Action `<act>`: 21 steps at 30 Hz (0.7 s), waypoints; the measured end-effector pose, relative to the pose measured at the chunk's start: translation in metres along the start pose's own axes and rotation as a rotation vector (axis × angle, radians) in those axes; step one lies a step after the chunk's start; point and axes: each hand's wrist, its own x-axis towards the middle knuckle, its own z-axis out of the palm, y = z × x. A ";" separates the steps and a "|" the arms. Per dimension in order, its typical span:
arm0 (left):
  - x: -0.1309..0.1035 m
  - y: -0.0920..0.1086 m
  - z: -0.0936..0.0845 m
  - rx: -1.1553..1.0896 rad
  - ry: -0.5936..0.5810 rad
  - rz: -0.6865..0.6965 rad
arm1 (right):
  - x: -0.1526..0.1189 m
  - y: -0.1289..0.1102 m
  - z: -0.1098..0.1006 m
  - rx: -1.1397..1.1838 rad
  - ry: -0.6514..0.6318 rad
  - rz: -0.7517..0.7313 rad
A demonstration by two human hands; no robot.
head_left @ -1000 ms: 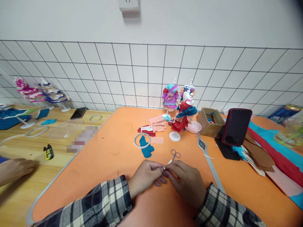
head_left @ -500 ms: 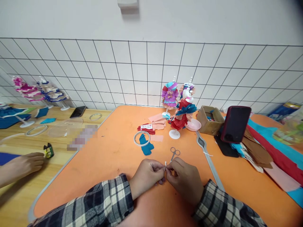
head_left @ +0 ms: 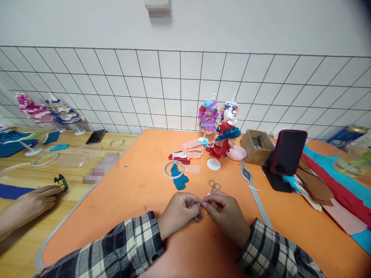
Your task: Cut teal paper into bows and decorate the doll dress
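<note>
My left hand [head_left: 183,213] and my right hand [head_left: 225,214] meet fingertip to fingertip low over the orange mat [head_left: 127,204]. Both are closed in a pinch, and whatever sits between the fingertips is too small and covered to name. Just beyond my right fingers lie small scissors [head_left: 215,185], handles pointing away and blades partly hidden. Farther off to the left, a roll of tape [head_left: 166,174] rests over a piece of teal crepe paper [head_left: 180,181]. Behind it are pink strips [head_left: 194,153] and a red piece with a white label [head_left: 179,155].
Miniature dress forms in paper dresses [head_left: 222,141] stand at the back, beside a pink bowl [head_left: 237,153] and a cardboard box [head_left: 257,146]. A phone [head_left: 289,152] leans at right near coloured paper sheets [head_left: 337,185]. At left, another person's hand [head_left: 40,200] touches a small green-yellow object [head_left: 61,183].
My fingertips have drawn closer together, and the small white bit that showed above them is no longer visible. The other person's hand has moved right onto the green-yellow object.
</note>
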 end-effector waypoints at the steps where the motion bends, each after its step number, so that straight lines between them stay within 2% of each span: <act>1: 0.001 0.000 -0.001 -0.013 -0.023 -0.006 | -0.001 0.001 -0.001 -0.005 -0.005 -0.045; 5: 0.002 0.002 -0.006 -0.096 -0.075 -0.008 | -0.005 0.002 -0.004 -0.051 -0.003 -0.181; 10: 0.002 -0.001 -0.007 -0.129 -0.112 -0.014 | -0.004 0.003 -0.004 -0.202 0.064 -0.182; 16: 0.002 -0.001 -0.005 -0.067 -0.067 -0.023 | -0.006 0.000 -0.003 -0.288 0.171 -0.266; 21: -0.001 -0.003 -0.008 -0.123 -0.135 0.004 | -0.006 0.001 -0.004 -0.265 0.153 -0.307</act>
